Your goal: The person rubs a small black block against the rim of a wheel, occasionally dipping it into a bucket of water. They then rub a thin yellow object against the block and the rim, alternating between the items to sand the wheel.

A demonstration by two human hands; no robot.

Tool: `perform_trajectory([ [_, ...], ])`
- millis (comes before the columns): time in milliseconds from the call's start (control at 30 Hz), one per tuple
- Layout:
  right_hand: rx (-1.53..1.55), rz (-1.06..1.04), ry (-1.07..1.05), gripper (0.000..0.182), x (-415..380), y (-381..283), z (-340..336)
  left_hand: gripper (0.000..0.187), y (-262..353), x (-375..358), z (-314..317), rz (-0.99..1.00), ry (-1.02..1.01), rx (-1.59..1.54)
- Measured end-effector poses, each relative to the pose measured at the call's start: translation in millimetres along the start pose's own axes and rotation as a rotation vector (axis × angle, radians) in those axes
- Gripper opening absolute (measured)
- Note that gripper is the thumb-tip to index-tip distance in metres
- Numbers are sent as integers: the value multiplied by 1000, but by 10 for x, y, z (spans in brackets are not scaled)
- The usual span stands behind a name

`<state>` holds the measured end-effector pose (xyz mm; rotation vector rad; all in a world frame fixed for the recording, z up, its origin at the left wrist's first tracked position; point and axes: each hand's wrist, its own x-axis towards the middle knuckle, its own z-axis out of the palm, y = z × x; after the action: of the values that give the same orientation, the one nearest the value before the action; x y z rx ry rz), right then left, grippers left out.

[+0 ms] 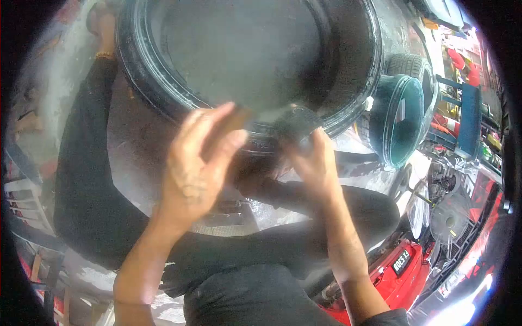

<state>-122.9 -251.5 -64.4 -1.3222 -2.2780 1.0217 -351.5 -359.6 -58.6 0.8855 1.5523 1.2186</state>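
Observation:
A large black tyre [133, 60] takes up the top of the view, its round opening facing up between my bent legs. My left hand [193, 157] is at its near rim, thumb and fingers closed around a small brown block [241, 118] blurred by motion. To the right, over the same rim, my right hand [315, 165] grips a dark, rough-looking lump [298, 124]. Motion smears it, and I cannot tell what kind of thing it is. Both held things are close together near the tyre's bead.
A dark teal drum-like ring [389, 117] stands right of the tyre, with another treaded tyre [410, 66] behind it. A blue metal stand [468, 119] is further right. Low right lies a red body panel [405, 282] with a number plate. My trousered left leg [84, 157] borders the left side.

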Motion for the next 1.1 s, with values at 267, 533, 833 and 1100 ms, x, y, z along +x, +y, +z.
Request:
perform_trajectory([
  [267,-129,-112,-82,66,-138,217,57,34,145,46,570,218,-42,215],
  [533,-223,-112,-151,67,-139,209,66,36,168,22,642,257,-67,266],
  [833,-235,-79,-126,82,-178,287,100,33,150,-66,673,296,-9,262],
  [1100,-290,-208,27,65,-272,423,199,33,-263,770,827,274,115,175],
])
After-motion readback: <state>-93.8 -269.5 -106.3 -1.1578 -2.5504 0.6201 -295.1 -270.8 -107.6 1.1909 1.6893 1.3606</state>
